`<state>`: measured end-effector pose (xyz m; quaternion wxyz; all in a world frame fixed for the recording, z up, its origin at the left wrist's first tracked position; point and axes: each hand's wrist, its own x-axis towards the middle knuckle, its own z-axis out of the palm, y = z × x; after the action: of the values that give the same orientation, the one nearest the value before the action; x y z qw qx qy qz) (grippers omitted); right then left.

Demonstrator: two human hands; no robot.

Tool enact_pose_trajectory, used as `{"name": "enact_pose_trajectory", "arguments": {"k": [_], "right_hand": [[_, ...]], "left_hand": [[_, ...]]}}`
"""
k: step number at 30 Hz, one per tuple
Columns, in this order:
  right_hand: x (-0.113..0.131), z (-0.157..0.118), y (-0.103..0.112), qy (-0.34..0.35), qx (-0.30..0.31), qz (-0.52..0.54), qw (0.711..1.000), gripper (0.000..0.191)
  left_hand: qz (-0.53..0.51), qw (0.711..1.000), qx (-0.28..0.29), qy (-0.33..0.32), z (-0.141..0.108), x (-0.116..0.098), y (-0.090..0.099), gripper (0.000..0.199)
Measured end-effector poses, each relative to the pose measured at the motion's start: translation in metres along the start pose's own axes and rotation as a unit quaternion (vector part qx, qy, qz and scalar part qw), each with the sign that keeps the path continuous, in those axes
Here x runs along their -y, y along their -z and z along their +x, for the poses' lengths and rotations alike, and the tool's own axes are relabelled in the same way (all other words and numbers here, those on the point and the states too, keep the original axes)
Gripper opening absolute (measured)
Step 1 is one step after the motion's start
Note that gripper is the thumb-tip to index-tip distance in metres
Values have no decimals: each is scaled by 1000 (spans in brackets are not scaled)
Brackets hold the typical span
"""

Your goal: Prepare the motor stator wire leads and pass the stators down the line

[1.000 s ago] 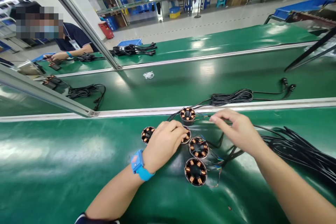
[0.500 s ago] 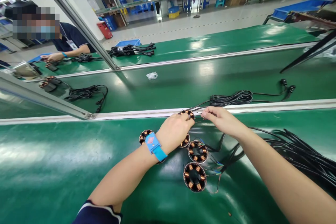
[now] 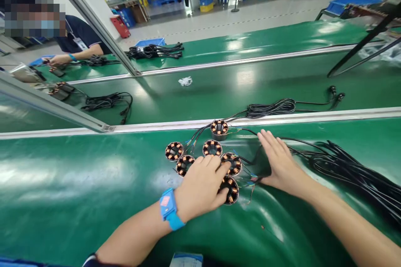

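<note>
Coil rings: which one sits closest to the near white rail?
The topmost ring, beside the rail; every other ring sits lower in view, farther from it.

Right hand [image 3: 280, 164] now spread wide

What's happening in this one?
A person works at a green bench with six copper-wound rings on it. The left hand reaches over the two rings nearest the person; whether it holds either is unclear. The right hand is open, beside thin coloured wires and black cables. Across the way, at upper left, a co-worker's hand is on something too small to make out.
</note>
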<state>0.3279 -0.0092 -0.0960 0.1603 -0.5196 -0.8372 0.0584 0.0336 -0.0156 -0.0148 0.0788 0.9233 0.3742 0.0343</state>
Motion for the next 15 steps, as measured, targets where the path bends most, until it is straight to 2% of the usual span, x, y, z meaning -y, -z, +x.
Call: {"name": "enact_pose_trajectory", "arguments": {"k": [4,7,10,12,15], "right_hand": [[-6,28,-19,-5,-25,43,999,103],[-16,34,-16,-14,1,83,996,59],[-17,31,-2,-49,52,103,992,26],[-14,31,12,-85,91,88,988,17],[-9,36,40,-148,151,-24,977,9]], "left_hand": [[20,998,47,35,16,-15,1,26],[36,994,66,75,8,-23,4,23],[27,986,76,143,-6,-29,4,26],[24,982,66,178,-12,-31,2,29],[31,981,25,189,-11,-30,1,32]]}}
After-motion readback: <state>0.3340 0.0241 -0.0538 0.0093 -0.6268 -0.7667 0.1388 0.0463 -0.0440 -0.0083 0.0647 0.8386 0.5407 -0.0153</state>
